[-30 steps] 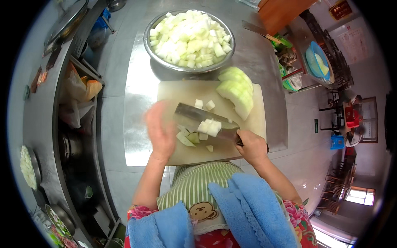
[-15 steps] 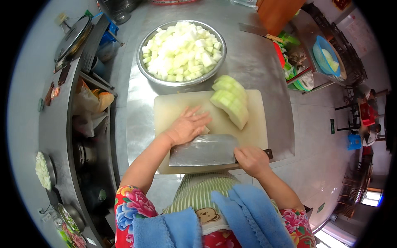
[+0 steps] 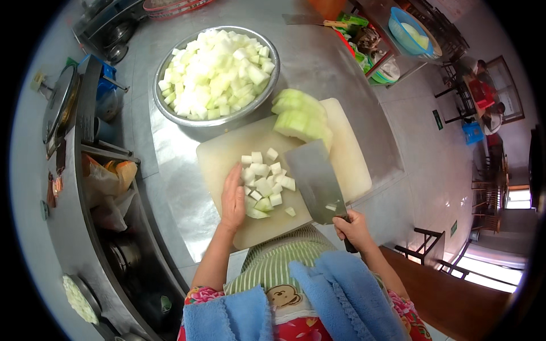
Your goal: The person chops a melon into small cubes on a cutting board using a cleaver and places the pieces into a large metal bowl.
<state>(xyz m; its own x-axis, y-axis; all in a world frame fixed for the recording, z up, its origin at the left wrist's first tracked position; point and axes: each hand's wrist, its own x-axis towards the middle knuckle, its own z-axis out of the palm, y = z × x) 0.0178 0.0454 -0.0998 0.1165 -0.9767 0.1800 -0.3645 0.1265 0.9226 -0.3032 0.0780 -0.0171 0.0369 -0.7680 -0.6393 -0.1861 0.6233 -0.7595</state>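
The diced pale cubes lie in a loose heap between my hands, flat-faced and moist-looking, a few greener, rounder-edged bits nearest me. My left hand stands along the heap's left side, fingers straight and close together, gripping nothing; I cannot tell whether the palm touches the cubes. My right hand is closed round the dark handle of the cleaver, its broad, dull-grey metal blade slanting forward and left from my fist, a few wet scraps stuck near the heel. Ahead of the blade's far end sits the big ridged, light-green piece, scored across its top; whether steel meets it I can't tell.

Under all this is the smooth, cream cutting board. Its near edge runs close to my striped apron, and my right fist hangs beyond it. Board surface shows right of the blade and ahead of my left fingertips, leaving room there. Farther forward, the round rim of the heaped metal bowl bounds my reach.
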